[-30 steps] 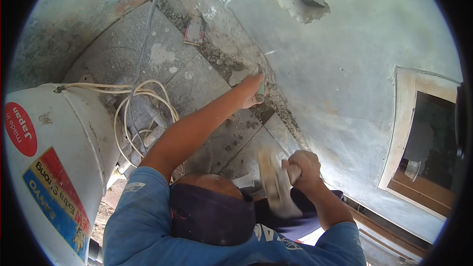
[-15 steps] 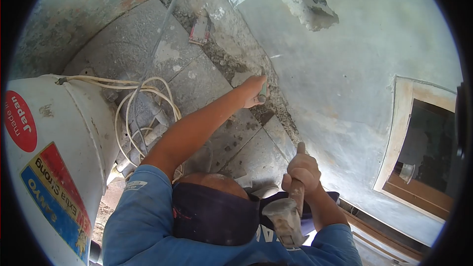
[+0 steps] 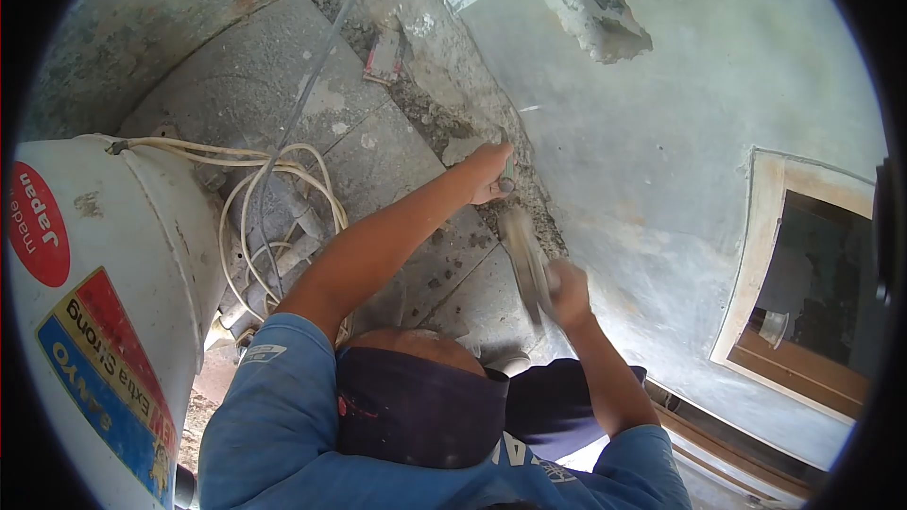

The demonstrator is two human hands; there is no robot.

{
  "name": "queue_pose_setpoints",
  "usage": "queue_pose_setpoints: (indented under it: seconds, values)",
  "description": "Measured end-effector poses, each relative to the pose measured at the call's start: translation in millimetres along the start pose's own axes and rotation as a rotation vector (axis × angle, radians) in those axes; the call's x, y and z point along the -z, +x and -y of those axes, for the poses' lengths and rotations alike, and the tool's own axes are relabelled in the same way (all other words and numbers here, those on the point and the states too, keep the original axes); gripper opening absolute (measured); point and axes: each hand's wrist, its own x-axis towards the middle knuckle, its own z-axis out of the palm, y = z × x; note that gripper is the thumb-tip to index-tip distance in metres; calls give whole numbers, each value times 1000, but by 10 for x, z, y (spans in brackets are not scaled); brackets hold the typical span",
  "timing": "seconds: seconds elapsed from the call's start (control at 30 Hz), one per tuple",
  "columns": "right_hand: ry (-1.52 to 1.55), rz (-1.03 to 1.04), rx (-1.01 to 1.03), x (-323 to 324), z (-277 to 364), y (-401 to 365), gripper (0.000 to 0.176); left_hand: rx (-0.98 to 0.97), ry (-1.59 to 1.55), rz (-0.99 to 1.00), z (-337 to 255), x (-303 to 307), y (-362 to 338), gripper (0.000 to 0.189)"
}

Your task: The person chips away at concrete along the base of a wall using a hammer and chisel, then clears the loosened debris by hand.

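Note:
My left hand (image 3: 486, 173) is closed around a chisel (image 3: 507, 177) with a greenish shank, its blunt end facing up toward me. It stands at the strip of broken mortar (image 3: 430, 118) along the foot of the wall. In my right hand (image 3: 569, 295) is a hammer (image 3: 521, 250), smeared by motion. The hammer's head is just below the chisel's end in this view, over the grey floor tiles (image 3: 463, 274). The chisel's tip is hidden behind my left hand.
At the left stands a big white tank (image 3: 113, 227) with stickers, beside a coiled pale cable (image 3: 248, 217). A grey cord (image 3: 316, 66) crosses above the floor. The wall (image 3: 642, 170) has a broken hole (image 3: 595, 0) and a framed opening (image 3: 812, 274). A reddish fragment (image 3: 384, 59) lies in the strip.
The hammer has swung from near my chest up and forward to near the chisel's end. My right hand has moved slightly forward and left; my left hand stays nearly in place.

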Motion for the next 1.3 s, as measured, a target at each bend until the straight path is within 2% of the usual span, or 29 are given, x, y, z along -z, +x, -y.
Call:
queue_pose_setpoints:
  seconds: [0.03,0.1,0.13,0.17,0.23,0.27,0.3,0.37,0.4,0.43,0.5,0.57,0.6,0.63,0.67,0.73,0.77,0.8,0.83,0.9,0.97,1.03,1.07,1.1,1.17,1.2,1.23,1.27,1.3]
  values:
    - [-10,-6,7,21,56,-1,12,-9,2,9,33,-42,27,22]
    - [-45,110,-363,22,177,96,11,-91,-14,-172,4,-81,107,22]
    - [20,31,-216,93,270,72,13,-79,-23,-173,37,-51,131,22]
    - [24,48,-239,215,404,-33,13,-43,-27,-109,96,9,143,22]
    - [-15,-55,-15,430,634,-12,13,-28,-23,-50,48,69,167,22]
    - [320,-338,277,410,643,12,16,-3,13,-46,60,79,156,22]
    - [322,-337,279,334,607,75,16,14,49,-38,41,79,142,21]
    - [386,-459,461,24,395,149,15,2,46,-46,-5,52,103,21]
    - [53,-6,137,11,9,9,14,3,47,-50,10,16,87,21]
    - [44,-8,143,-7,47,0,14,-4,46,-42,78,26,189,21]
    - [-101,166,-400,-103,98,67,14,-94,265,-216,113,75,406,21]
    - [25,138,-356,95,260,-66,18,-37,105,-165,62,-47,162,22]
    - [12,16,-179,261,412,-49,11,2,-47,-118,14,-88,59,22]
    - [-1,-111,6,342,469,-23,13,1,-45,-124,-17,-83,58,22]
    - [157,-192,198,376,383,-88,14,14,-1,-113,-9,-81,42,23]
    - [176,-261,232,70,222,-80,11,13,42,-98,-37,-73,24,23]
    - [188,-333,259,-94,109,-91,16,-3,31,-109,-17,-91,16,23]
    - [74,7,-70,-119,-104,-102,13,-20,23,-117,0,-121,15,23]
    - [67,0,-57,-128,-95,-73,13,-36,24,-111,44,-75,157,23]
    - [-3,39,-299,-201,-58,-55,12,-83,197,-256,161,50,452,23]
    - [-38,53,-301,36,196,-134,12,-46,85,-211,204,-59,264,23]
    - [37,-171,-175,147,247,-141,18,-47,-14,-179,93,-96,200,23]
    - [-55,-182,2,197,189,-163,20,-34,-32,-182,95,-130,177,23]
    - [60,-8,-96,192,94,-216,17,-27,-46,-182,87,-149,184,23]
    - [52,-196,28,-103,-123,-139,20,-32,-35,-174,126,-97,303,24]
    - [50,-203,31,-142,-129,-96,20,-44,-33,-164,98,-107,309,24]
    - [45,-112,-235,-187,-130,-55,19,-50,-31,-164,65,-89,311,24]
    - [43,-17,-507,-230,-123,-46,19,-53,-25,-278,48,-40,300,24]
    - [44,-15,-504,-223,-163,-73,19,-59,-26,-392,33,1,299,23]
